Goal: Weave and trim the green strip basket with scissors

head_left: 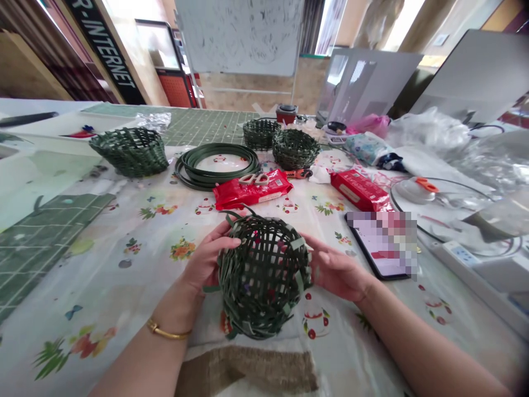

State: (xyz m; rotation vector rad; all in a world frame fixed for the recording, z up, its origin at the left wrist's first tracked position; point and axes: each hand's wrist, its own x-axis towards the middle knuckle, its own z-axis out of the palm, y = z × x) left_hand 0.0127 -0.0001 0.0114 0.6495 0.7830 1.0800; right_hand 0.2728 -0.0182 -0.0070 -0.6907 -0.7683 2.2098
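A dark green woven basket [262,275] with loose strip ends round its rim is between my hands, its lattice showing toward me. My left hand [209,256] holds its left side, the thumb over the rim and the fingers behind. Against the right side rests my right hand [336,270], its fingers partly hidden behind the weave. Beyond the basket, a red packet [252,190] lies with light-handled scissors [254,178] on top. A coil of green strip [217,165] lies behind the packet.
Finished-looking green baskets stand at the back left [130,151] and back centre [295,149]. A phone [380,248], another red packet [359,190], a power strip [463,256] and clear plastic bags [430,132] are on the right. Brown cloth [252,372] lies in front.
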